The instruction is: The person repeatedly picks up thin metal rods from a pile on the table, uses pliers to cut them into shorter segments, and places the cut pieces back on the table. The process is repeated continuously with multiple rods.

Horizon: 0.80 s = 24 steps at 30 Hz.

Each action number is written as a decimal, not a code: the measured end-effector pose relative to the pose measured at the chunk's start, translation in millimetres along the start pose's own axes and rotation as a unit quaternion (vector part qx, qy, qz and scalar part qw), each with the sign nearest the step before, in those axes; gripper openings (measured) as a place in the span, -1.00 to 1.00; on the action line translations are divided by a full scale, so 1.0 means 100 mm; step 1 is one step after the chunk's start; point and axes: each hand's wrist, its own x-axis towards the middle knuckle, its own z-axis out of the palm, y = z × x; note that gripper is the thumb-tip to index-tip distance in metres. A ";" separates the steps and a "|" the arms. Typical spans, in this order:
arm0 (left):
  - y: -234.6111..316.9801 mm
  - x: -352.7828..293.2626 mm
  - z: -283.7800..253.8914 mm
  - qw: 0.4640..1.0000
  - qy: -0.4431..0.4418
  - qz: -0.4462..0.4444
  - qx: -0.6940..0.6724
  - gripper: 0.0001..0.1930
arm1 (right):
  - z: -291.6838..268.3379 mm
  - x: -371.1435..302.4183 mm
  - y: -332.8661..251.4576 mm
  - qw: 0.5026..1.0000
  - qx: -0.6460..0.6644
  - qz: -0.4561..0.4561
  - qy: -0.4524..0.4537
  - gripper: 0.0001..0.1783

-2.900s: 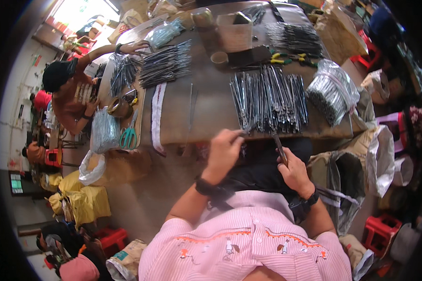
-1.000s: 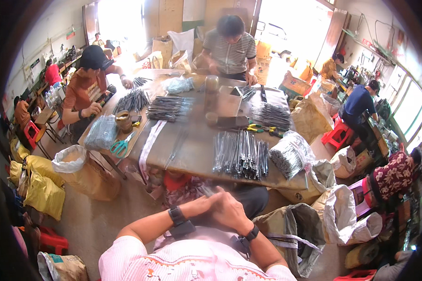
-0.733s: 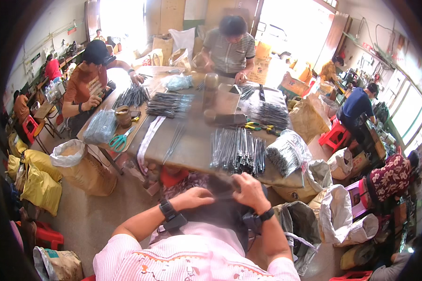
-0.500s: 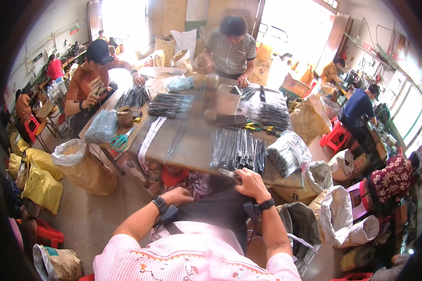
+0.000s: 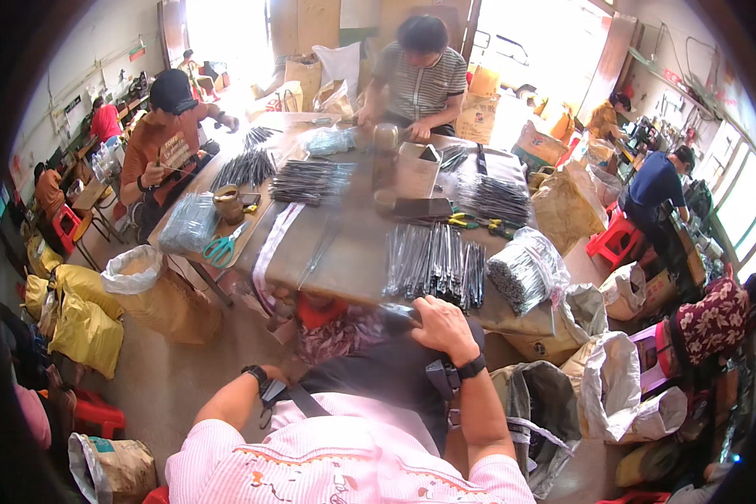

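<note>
My right hand is closed at the table's near edge, over my dark-clothed lap. A grey, shiny thing juts out past its fingers toward the left; its kind is too unclear to name. Just beyond lies a pile of thin dark metallic strips, side by side. To its right rests a clear plastic bag of similar thin pieces. My left hand is drawn back by my left hip, away from the table, its fingers mostly hidden.
More dark strip bundles lie across the table. Teal scissors, a brown cup and yellow-handled pliers lie there too. Two people sit opposite. Open sacks stand left and right.
My left hand has pulled back from my lap toward my left hip. My right hand has shifted slightly left, still closed. The view has swung a little.
</note>
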 end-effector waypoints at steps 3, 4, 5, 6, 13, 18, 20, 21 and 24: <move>-0.05 -0.11 0.16 0.994 -0.007 0.113 0.001 -0.68 | 0.04 0.03 0.01 1.000 -0.001 0.002 0.012 -0.77; -0.02 -0.18 0.19 0.983 0.034 0.179 0.030 -0.66 | 0.04 0.04 0.01 1.000 -0.002 0.004 0.011 -0.77; 0.00 -0.31 0.19 0.971 0.078 0.213 0.072 -0.65 | 0.05 0.05 0.01 1.000 0.000 0.006 0.010 -0.76; 0.09 -0.42 0.18 0.966 0.081 0.228 0.088 -0.63 | 0.05 0.06 0.00 1.000 0.001 0.007 0.009 -0.76; 1.22 -0.96 0.07 0.931 0.138 0.310 0.131 -0.61 | 0.12 0.18 -0.02 1.000 0.009 0.022 -0.007 -0.73; 1.64 -1.28 -0.19 0.921 0.113 0.362 0.085 -0.61 | 0.17 0.08 0.01 0.999 0.023 0.036 0.015 -0.71; 1.79 -1.43 -0.27 0.910 0.181 0.370 0.059 -0.63 | 0.17 0.02 0.01 0.998 0.029 0.037 0.047 -0.69; 1.89 -1.49 -0.35 0.894 0.226 0.387 0.025 -0.64 | 0.17 0.00 0.02 0.997 0.035 0.038 0.056 -0.65; 2.12 -1.56 -0.49 0.768 0.469 0.436 0.028 -0.68 | 0.16 -0.03 0.00 0.995 0.031 0.047 0.078 -0.62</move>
